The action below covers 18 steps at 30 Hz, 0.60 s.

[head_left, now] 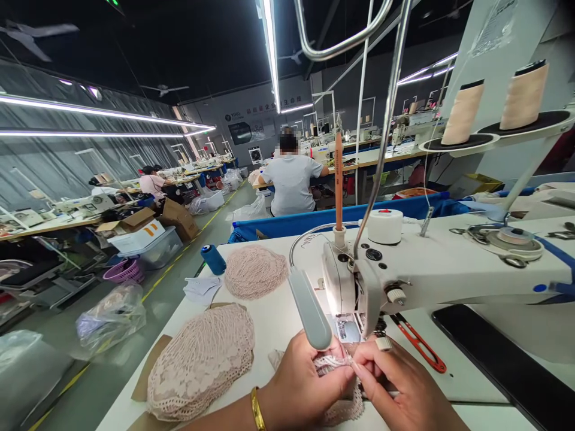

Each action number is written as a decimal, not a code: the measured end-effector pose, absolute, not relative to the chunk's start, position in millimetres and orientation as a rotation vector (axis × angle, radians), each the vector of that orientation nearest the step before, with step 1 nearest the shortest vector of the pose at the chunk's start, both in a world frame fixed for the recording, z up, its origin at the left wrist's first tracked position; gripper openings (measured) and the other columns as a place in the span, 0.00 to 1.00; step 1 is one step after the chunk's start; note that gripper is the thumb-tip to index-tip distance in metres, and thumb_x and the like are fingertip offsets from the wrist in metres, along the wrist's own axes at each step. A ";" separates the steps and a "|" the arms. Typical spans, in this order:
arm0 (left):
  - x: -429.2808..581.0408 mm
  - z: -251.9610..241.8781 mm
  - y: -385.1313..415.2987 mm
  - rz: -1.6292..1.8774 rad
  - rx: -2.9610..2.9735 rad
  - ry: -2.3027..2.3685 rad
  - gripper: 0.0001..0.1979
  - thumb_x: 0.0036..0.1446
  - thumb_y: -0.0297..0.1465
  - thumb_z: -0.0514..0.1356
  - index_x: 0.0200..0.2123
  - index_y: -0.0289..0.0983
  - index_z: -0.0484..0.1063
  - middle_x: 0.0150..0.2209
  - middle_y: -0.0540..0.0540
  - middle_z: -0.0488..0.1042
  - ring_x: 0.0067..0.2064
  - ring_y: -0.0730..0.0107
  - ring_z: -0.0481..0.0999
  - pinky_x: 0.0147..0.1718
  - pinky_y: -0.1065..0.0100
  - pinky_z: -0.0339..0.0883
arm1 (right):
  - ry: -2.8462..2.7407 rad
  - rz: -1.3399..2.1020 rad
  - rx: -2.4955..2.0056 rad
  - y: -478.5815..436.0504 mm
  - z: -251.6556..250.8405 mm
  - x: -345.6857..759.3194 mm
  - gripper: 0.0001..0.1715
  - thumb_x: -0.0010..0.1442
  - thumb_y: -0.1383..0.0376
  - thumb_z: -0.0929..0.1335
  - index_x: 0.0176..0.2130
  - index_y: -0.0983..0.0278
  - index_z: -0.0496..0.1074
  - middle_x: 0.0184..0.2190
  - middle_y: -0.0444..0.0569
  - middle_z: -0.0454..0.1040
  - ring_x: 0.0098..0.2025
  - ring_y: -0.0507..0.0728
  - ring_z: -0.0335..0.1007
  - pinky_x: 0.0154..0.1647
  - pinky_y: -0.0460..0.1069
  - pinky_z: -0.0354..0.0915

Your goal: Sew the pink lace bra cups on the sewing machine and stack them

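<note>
My left hand (299,383) and my right hand (399,383) meet in front of the sewing machine (431,269), both pinched on a small pink lace piece (335,363) just below the presser foot (348,330). More of the lace hangs under my hands toward the table edge. A gold bangle circles my left wrist. A grey lamp head (309,308) juts over my left hand.
Two heaps of pink lace pieces (202,359) (255,271) lie on the white table at left, by a blue thread spool (213,259). Red snips (420,344) and a black phone (503,359) lie at right. A person (291,179) sits ahead at another station.
</note>
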<state>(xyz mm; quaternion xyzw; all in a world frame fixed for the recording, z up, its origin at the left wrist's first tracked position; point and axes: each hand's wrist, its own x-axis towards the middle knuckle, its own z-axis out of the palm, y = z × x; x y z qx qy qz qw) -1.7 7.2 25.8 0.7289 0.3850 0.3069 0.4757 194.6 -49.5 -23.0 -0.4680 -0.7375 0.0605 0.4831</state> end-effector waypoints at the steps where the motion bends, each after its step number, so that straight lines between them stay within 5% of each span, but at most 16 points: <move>1: -2.1 27.3 7.1 0.718 1.766 0.960 0.12 0.56 0.38 0.71 0.35 0.38 0.74 0.36 0.47 0.80 0.37 0.65 0.78 0.39 0.69 0.75 | -1.804 0.141 -1.138 -49.2 -23.4 195.1 0.12 0.77 0.66 0.63 0.39 0.56 0.70 0.31 0.43 0.75 0.31 0.54 0.75 0.34 0.48 0.72; 6: -3.2 35.9 7.8 0.576 1.735 0.921 0.13 0.57 0.38 0.71 0.42 0.37 0.81 0.43 0.45 0.82 0.46 0.60 0.80 0.49 0.66 0.75 | -1.806 0.108 -1.131 -49.0 -26.9 197.3 0.13 0.79 0.64 0.62 0.41 0.57 0.72 0.33 0.44 0.77 0.32 0.55 0.76 0.34 0.49 0.72; 18: -1.2 32.1 10.6 0.724 1.854 0.800 0.08 0.60 0.33 0.67 0.31 0.37 0.73 0.37 0.49 0.78 0.41 0.66 0.76 0.46 0.68 0.73 | -1.867 0.204 -1.262 -48.5 -30.8 202.7 0.14 0.76 0.62 0.63 0.36 0.56 0.71 0.28 0.43 0.75 0.29 0.55 0.73 0.29 0.49 0.68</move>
